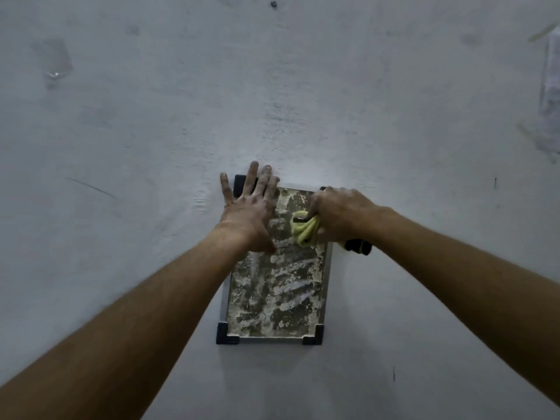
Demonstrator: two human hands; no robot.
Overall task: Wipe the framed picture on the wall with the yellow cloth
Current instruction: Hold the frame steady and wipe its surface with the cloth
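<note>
A small framed picture (272, 298) hangs on the pale wall, with a thin grey frame, dark corner pieces and a surface streaked with whitish dust. My left hand (250, 207) lies flat, fingers spread, on the picture's upper left corner. My right hand (339, 215) is closed on a bunched yellow cloth (304, 228) and presses it against the upper right part of the picture. A dark end of the cloth (359, 247) sticks out below my right wrist, past the frame's right edge.
The bare wall (272, 86) surrounds the frame on all sides. A small dark nail or hole (274, 4) sits high above it. Clear tape (54, 60) clings at the upper left, and a pale strip (550, 86) hangs at the right edge.
</note>
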